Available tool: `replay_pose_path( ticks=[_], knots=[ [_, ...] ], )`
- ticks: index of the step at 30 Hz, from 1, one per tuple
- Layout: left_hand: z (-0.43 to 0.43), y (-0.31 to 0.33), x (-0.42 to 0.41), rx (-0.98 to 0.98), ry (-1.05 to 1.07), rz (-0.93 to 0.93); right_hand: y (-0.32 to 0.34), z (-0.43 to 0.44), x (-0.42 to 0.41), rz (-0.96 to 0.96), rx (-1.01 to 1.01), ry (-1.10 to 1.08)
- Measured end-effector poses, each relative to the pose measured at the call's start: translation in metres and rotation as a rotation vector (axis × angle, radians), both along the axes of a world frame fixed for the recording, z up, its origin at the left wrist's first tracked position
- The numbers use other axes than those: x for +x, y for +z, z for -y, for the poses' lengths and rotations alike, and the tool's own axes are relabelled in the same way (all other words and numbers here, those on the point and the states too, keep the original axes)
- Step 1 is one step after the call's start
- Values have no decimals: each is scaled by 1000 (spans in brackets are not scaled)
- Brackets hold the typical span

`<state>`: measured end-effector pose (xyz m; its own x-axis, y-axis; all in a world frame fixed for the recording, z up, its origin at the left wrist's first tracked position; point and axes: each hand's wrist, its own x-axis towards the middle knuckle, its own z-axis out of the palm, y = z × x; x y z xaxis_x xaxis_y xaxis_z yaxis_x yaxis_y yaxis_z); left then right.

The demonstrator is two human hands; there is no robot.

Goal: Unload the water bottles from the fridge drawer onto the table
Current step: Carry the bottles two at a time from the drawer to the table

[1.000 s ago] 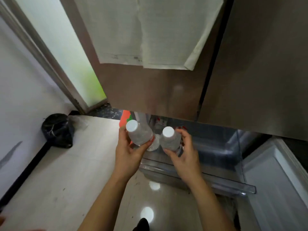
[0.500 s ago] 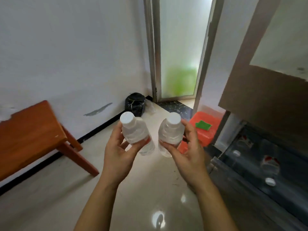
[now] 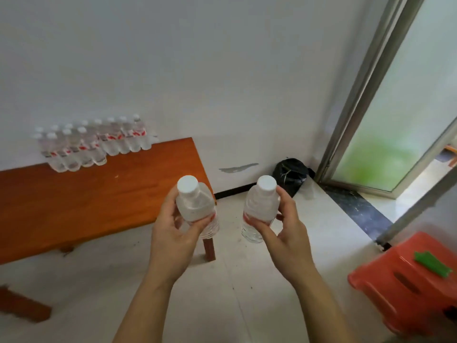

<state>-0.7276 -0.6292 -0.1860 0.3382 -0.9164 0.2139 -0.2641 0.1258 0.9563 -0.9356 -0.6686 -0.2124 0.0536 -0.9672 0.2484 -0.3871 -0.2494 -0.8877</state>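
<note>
My left hand (image 3: 173, 233) grips one water bottle (image 3: 195, 204) and my right hand (image 3: 284, 233) a second bottle (image 3: 259, 206), both upright near the end of the wooden table (image 3: 86, 206), where a cluster of bottles (image 3: 94, 142) already stands by the wall; I judge the unloading well along, these two not yet set down, the drawer out of view.

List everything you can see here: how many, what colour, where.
left bottle: 1, clear, white cap, in left hand
right bottle: 1, clear, white cap, in right hand
table bottles: a dozen or so, clear, by the wall
table: 1, reddish wood, left
bag: 1, black, floor corner
stool: 1, red, right
green object: 1, on stool
door: 1, frosted glass, right
left hand: 1, gripping left bottle
right hand: 1, gripping right bottle
</note>
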Motion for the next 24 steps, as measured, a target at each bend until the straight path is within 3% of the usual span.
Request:
replay_pose_path(
  ticks=[6,13,24],
  knots=[
    [37,-20,87,16,135,-15,-21,58,97,101,42,117],
    [131,-39,170,51,204,-38,-46,178,195,66,74,282],
    [295,-24,301,66,364,142,-34,373,345,51,53,446]
  ],
)
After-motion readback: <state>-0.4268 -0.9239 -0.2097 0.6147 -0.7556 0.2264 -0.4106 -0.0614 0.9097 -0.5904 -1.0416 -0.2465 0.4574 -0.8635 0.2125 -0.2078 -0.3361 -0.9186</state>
